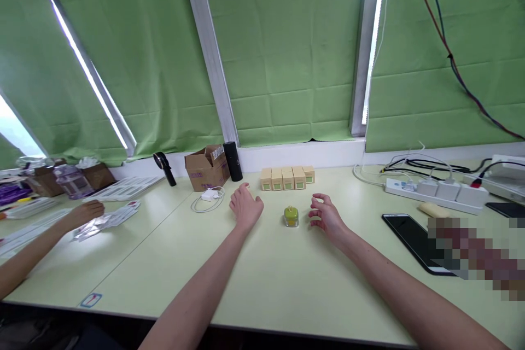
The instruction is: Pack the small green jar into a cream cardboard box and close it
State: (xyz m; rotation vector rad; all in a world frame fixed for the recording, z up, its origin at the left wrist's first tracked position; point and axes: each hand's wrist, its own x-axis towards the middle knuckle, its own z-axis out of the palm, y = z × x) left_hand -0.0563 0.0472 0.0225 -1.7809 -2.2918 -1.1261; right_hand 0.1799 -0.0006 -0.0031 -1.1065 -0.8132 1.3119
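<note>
A small yellow-green bottle (pixel 291 216) with a domed cap stands on the pale green table (pixel 270 279) between my two hands. My left hand (pixel 245 207) rests on the table a little to its left, fingers loosely curled, and I see nothing in it. My right hand (pixel 326 214) hovers just right of the bottle, fingers curved and apart, holding nothing. Behind the bottle, a row of several small beige boxes (pixel 287 178) with green labels lines up near the window sill.
An open cardboard box (pixel 206 168), a black cylinder (pixel 233 161), a white charger with cable (pixel 208 197) and a black handheld fan (pixel 164 167) stand at the back left. A power strip (pixel 435 191) and a phone (pixel 418 240) lie right. Another person's hand (pixel 84 213) touches plastic packets at left.
</note>
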